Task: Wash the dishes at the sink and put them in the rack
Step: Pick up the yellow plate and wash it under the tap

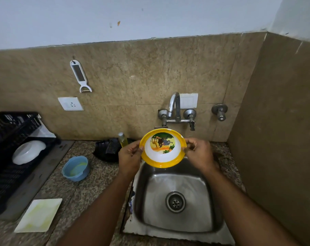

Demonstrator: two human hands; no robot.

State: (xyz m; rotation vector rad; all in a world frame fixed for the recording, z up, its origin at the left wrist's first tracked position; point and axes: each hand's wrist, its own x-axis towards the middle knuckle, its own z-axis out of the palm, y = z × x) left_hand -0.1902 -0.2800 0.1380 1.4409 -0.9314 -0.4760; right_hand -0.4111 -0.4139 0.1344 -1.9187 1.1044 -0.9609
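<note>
A yellow-rimmed white bowl (162,149) with a cartoon picture inside is held tilted toward me above the back edge of the steel sink (175,196). My left hand (129,156) grips its left rim and my right hand (200,153) grips its right rim. The tap (174,108) stands just behind the bowl with no water running. The black dish rack (10,157) sits at the far left and holds a white bowl (28,152).
On the granite counter lie a blue bowl (76,168), a white square plate (39,215) with yellowish residue, a black dish (107,151) with a sponge, and a soap bottle (123,139). A peeler (80,76) hangs on the wall. A wall closes the right side.
</note>
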